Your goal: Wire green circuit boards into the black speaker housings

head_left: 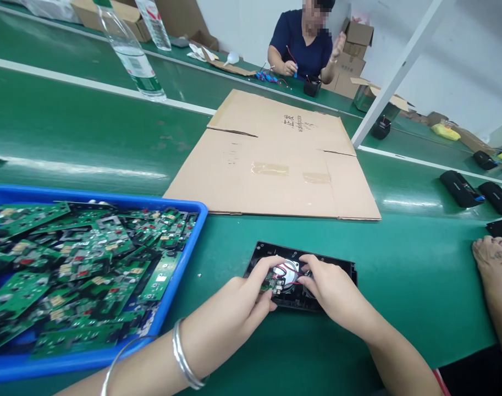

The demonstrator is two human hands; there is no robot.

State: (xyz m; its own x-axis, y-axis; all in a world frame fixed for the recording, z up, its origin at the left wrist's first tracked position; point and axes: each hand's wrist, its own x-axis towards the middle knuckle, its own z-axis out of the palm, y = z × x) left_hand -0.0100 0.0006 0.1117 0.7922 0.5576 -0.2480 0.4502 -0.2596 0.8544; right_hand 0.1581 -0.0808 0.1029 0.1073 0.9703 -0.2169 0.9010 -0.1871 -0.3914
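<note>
A black plastic speaker housing lies on the green table in front of me, its inner side up. Inside it sits a round silver speaker driver. My left hand grips a small green circuit board over the left part of the housing, thumb below and index finger above. Red and black wires run from the board across the driver. At their right end, my right hand is closed with thumb and fingertips on the wires; the exact contact is partly hidden.
A blue tray heaped with green circuit boards stands at left. Beyond the housing lies a flat cardboard sheet. A water bottle stands farther back. A co-worker's hands rest at right; another person sits opposite.
</note>
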